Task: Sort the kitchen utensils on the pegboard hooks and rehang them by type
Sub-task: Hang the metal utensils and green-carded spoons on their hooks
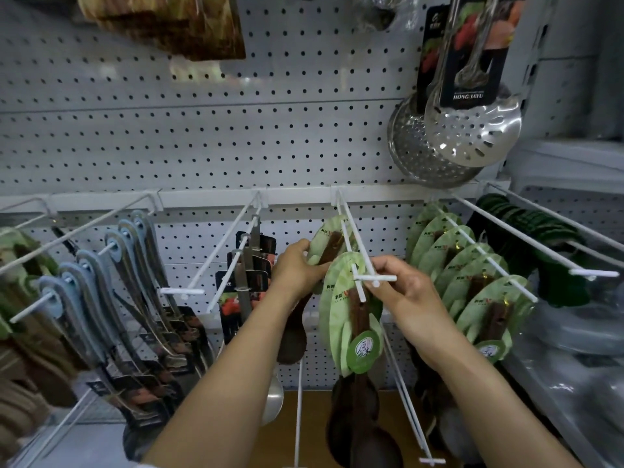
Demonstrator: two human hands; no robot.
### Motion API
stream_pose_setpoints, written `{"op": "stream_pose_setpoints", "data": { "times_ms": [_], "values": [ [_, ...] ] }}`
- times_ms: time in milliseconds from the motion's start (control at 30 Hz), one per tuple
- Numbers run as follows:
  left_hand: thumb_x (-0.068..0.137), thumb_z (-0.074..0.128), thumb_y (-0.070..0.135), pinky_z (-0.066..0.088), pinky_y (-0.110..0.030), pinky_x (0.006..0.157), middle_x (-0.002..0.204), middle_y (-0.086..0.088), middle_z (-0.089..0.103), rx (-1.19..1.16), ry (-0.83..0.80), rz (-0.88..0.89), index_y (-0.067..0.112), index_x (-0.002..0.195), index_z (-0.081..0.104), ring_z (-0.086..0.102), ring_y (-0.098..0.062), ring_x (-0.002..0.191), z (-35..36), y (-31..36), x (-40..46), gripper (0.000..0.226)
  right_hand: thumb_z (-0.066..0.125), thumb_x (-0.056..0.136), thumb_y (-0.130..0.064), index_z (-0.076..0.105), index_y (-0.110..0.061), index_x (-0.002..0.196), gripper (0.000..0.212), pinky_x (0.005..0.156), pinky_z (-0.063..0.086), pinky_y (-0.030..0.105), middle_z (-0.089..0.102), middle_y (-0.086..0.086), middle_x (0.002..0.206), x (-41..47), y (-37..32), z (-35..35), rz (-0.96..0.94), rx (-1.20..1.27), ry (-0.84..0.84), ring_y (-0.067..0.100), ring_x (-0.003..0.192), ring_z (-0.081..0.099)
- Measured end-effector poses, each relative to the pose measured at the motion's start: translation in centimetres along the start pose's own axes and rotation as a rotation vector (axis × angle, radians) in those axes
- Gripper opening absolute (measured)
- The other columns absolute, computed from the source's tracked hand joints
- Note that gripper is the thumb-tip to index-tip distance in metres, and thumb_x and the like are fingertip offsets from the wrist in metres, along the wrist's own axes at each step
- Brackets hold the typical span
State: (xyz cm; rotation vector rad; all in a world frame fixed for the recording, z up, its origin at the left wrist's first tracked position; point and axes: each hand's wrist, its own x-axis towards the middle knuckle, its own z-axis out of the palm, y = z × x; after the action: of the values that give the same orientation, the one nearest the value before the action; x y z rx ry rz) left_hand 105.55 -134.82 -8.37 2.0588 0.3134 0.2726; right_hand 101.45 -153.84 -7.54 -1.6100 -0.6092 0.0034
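Observation:
My left hand [297, 268] grips a dark wooden spoon on a green leaf-shaped card [326, 238], held just left of the middle white hook [351, 231]. Its dark bowl [292, 339] hangs below my wrist. My right hand [401, 292] pinches the front tip of that hook near its white crossbar [376, 278]. Several other green-carded wooden spoons [351, 315] hang at the hook's front end, between my hands.
To the right, a hook carries several more green-carded spoons [472, 275], then dark green items [526, 228]. To the left hang metal tools on black cards [248, 275] and blue-handled utensils [114, 282]. Steel skimmers [472, 130] hang upper right. The pegboard [202, 130] stands behind.

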Motion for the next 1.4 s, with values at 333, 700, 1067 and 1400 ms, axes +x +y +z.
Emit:
{"op": "stream_pose_setpoints", "data": {
  "times_ms": [333,700,1067,1400],
  "values": [
    [0.078,0.070,0.017,0.052,-0.051,0.086,0.076,-0.009,0.063,-0.276,-0.059,-0.047,0.014,0.083,0.065,0.059,-0.026,0.071,1.0,0.9,-2.2,0.007,0.056,0.094,-0.004,0.067,-0.009,0.096,0.012,0.070,0.050,0.017,0.070,-0.004,0.082,0.2,0.3,-0.2,0.009,0.059,-0.013,0.007,0.077,0.065],
    [0.062,0.067,0.042,0.049,-0.058,0.094,0.109,-0.022,0.064,-0.332,-0.151,-0.050,0.012,0.120,0.056,0.063,-0.034,0.097,1.4,0.9,-2.9,0.067,0.049,0.099,-0.012,0.069,-0.004,0.100,0.022,0.069,0.050,0.014,0.071,0.015,0.094,0.2,0.6,-0.1,0.034,0.102,0.073,0.008,0.078,0.064],
    [0.093,0.059,0.012,0.055,-0.023,0.082,0.097,0.008,0.075,-0.459,0.080,0.365,0.029,0.095,0.074,0.069,-0.010,0.096,-0.6,-0.2,-7.6,0.023,0.060,0.093,-0.009,0.070,-0.013,0.096,0.012,0.073,0.051,0.023,0.071,0.006,0.095,0.4,0.9,-0.2,0.010,-0.008,0.206,0.011,0.082,0.063],
    [0.085,0.069,0.006,0.056,-0.021,0.065,0.074,0.011,0.073,-0.276,0.139,0.414,0.026,0.078,0.073,0.065,-0.002,0.066,-0.6,0.9,-6.0,0.022,0.062,0.092,-0.017,0.071,-0.022,0.098,0.012,0.084,0.053,0.027,0.068,0.000,0.102,-0.5,0.3,-0.2,-0.052,-0.046,0.221,0.013,0.097,0.064]
  ]
}}
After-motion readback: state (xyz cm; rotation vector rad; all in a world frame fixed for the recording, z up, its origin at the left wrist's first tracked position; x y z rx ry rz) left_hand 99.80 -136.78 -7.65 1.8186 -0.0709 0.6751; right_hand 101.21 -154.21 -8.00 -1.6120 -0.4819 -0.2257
